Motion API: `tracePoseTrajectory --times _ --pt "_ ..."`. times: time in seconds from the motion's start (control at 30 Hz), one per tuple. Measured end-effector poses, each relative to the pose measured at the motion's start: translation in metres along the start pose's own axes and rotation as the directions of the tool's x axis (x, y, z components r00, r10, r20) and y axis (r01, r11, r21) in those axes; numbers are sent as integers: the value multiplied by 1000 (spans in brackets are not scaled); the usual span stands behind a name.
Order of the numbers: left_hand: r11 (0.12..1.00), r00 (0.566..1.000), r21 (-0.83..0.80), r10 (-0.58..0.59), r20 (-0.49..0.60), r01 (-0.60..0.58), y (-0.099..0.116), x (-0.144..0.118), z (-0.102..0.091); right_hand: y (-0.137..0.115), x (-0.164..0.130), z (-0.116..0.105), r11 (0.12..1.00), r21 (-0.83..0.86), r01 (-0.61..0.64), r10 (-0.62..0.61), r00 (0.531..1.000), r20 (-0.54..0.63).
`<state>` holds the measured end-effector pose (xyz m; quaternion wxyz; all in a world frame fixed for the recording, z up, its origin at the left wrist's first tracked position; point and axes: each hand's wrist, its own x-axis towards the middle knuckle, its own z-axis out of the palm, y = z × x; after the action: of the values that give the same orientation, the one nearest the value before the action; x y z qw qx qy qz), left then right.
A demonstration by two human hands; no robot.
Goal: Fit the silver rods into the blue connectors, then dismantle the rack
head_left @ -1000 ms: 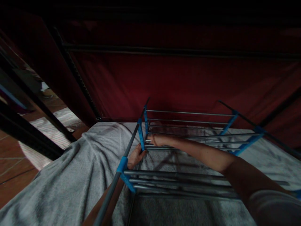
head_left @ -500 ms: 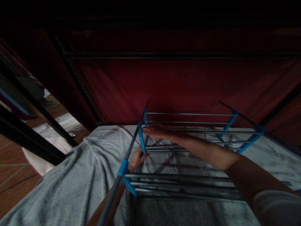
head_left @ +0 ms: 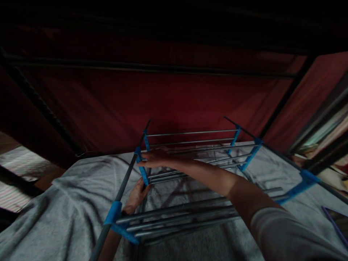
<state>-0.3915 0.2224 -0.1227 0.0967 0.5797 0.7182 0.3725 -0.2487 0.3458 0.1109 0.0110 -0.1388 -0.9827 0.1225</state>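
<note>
A rack of grey metal tubes (head_left: 174,210) joined by blue plastic brackets stands in front of me. My left hand (head_left: 137,195) reaches under the left side pole and grips the lower end of the middle-left blue bracket (head_left: 143,173) between thumb and fingers. Higher on that same bracket, my right hand (head_left: 155,158) comes across from the right, its fingers closed around the bracket close to a tube end. The right hand partly covers the tube ends there. On the near left, another blue bracket (head_left: 123,230) carries several tubes.
A grey blanket (head_left: 78,203) lies beneath the rack. Behind it hangs a dark red fabric wall (head_left: 174,101) with a dark horizontal bar (head_left: 152,68). More blue brackets (head_left: 248,157) hold the rack's right side. A dark flat object with a purple edge (head_left: 333,226) lies at right.
My view has turned to the right, so the rack appears farther left and more of its right side shows. Both hands stay at the same bracket; the right fingers now reach further over it.
</note>
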Motion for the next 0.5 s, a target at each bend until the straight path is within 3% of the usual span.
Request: tracePoseTrajectory --times 0.2,0.37,0.5 --pt "1000 1000 -14 0 -18 0 -3 1 0 7 6 -6 998 0 67 -67 996 -54" --pt "999 1000 -36 -4 -24 3 5 -3 1 22 14 -3 976 162 143 -137 990 -44" --pt "999 999 -34 16 -46 -17 9 -5 1 27 19 0 964 232 130 -130 991 -14"
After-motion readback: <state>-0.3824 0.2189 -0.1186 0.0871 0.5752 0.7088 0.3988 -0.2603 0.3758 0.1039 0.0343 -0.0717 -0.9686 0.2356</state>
